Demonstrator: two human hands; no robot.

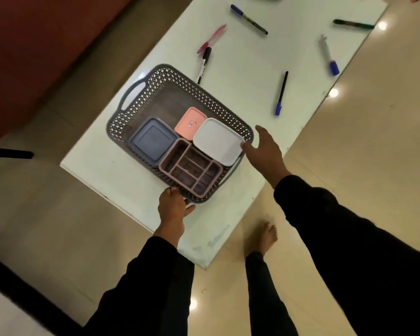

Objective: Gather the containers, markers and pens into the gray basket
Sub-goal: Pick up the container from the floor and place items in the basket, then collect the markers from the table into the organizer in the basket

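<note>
gray basket (155, 93) sits on the white table (252, 69), four containers inside; your left hand (171, 209) grips its near rim, your right hand (264, 151) open, fingertips touching the white container (216, 139). pens lie beyond.

One gray basket (180, 81) stands on the bench (252, 93); inside it are four containers: a blue-lidded one (153, 139), a pink-lidded one (190, 123), a white-lidded one (217, 140) and a divided tray (190, 169); six markers and pens lie outside it on the bench; two hands show.
</note>
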